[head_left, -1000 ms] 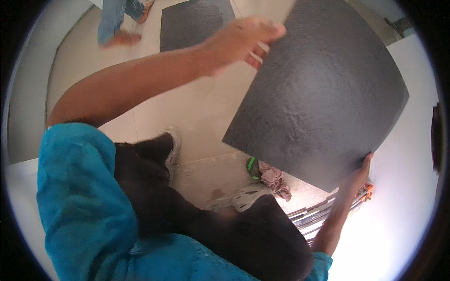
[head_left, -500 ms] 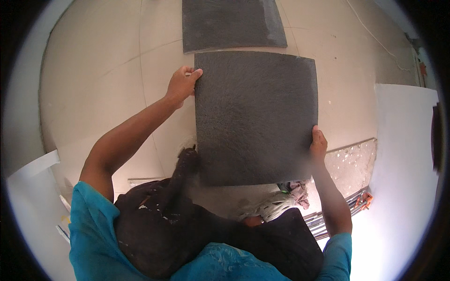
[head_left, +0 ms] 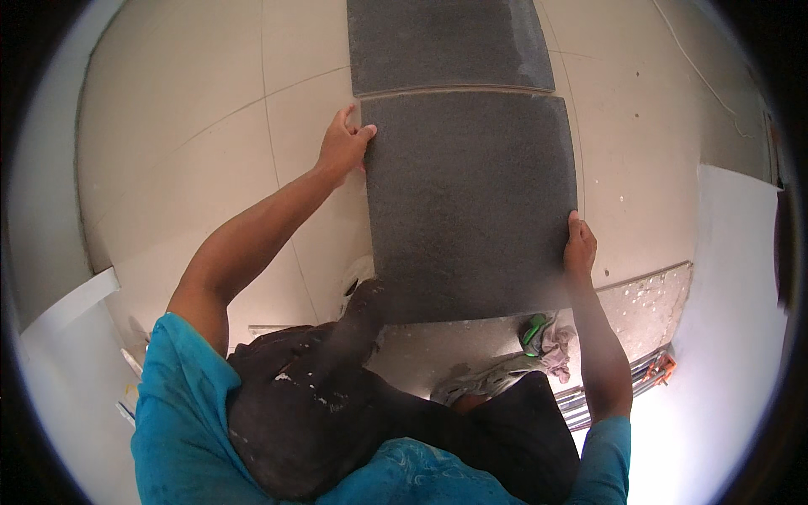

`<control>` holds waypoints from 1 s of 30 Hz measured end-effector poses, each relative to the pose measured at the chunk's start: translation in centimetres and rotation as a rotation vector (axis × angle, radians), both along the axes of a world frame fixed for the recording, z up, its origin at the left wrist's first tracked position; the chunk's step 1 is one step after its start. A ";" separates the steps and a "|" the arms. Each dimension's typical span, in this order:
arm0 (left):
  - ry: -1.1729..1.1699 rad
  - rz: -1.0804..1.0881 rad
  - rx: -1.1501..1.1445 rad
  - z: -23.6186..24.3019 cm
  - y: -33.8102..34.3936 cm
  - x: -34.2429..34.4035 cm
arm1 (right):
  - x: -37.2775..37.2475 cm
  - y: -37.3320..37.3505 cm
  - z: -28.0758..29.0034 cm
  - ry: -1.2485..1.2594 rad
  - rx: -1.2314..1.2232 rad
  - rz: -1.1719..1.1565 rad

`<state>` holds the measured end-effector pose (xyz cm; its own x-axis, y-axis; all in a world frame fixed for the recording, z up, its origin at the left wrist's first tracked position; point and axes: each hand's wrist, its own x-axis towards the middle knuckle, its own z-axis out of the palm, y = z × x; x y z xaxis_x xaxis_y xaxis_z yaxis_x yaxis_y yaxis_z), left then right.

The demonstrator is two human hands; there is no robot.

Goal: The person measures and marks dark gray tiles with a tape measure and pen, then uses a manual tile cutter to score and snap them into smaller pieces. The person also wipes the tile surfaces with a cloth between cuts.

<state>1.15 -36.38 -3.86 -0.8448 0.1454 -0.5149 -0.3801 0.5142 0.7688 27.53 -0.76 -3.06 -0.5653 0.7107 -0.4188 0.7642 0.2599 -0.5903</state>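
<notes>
A square dark grey tile [head_left: 471, 202] with a rough, matt face lies between my two hands, its face up. My left hand [head_left: 343, 147] grips its left edge near the far corner, thumb on top and forefinger stretched out past the edge. Lower down on the opposite side, my right hand [head_left: 580, 246] is closed on the right edge, its thumb at the rim. A second dark tile [head_left: 446, 42] lies just beyond, with a paler strip along its right side. Only a narrow gap separates the two tiles. The fingers under the edges are hidden.
Large beige floor tiles [head_left: 202, 185] surround the work. A speckled slab [head_left: 644, 307] lies at the right, near metal rods with orange ends [head_left: 661, 370]. By my foot are a crumpled cloth [head_left: 555, 345] and a green object [head_left: 534, 332]. A thin cable [head_left: 699, 71] runs at the far right.
The held tile has come closer to the far tile and lines up more squarely with it. My left forefinger has stretched out. The whole view has shifted slightly.
</notes>
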 end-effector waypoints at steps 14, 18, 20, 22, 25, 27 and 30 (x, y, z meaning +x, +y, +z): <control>-0.038 0.003 0.045 0.2 -0.2 -1.2 | -1.5 -0.5 0.9 -0.066 -0.045 -0.046; -0.064 0.001 0.080 0.4 0.0 -0.9 | -0.9 0.1 0.2 -0.030 -0.042 -0.035; -0.070 0.011 0.092 0.2 -0.2 -0.9 | -1.0 -0.1 0.0 -0.009 -0.013 -0.022; -0.081 0.025 0.114 0.1 -0.4 -0.9 | -1.2 -0.4 -0.3 0.018 0.039 -0.010; -0.094 0.041 0.068 0.7 -0.1 -0.9 | -1.7 -0.7 0.7 0.002 -0.021 -0.014; -0.101 0.041 0.101 0.3 -0.3 -1.1 | -1.8 -0.6 0.5 -0.005 -0.040 -0.036; -0.100 0.071 0.114 -0.2 -0.5 -1.2 | -1.5 -0.5 -0.2 0.002 -0.059 -0.039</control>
<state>-0.02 -36.90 -4.03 -0.8007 0.1497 -0.5801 -0.4896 0.3946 0.7776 25.99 -1.26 -3.22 -0.5383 0.7067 -0.4593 0.7719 0.1947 -0.6052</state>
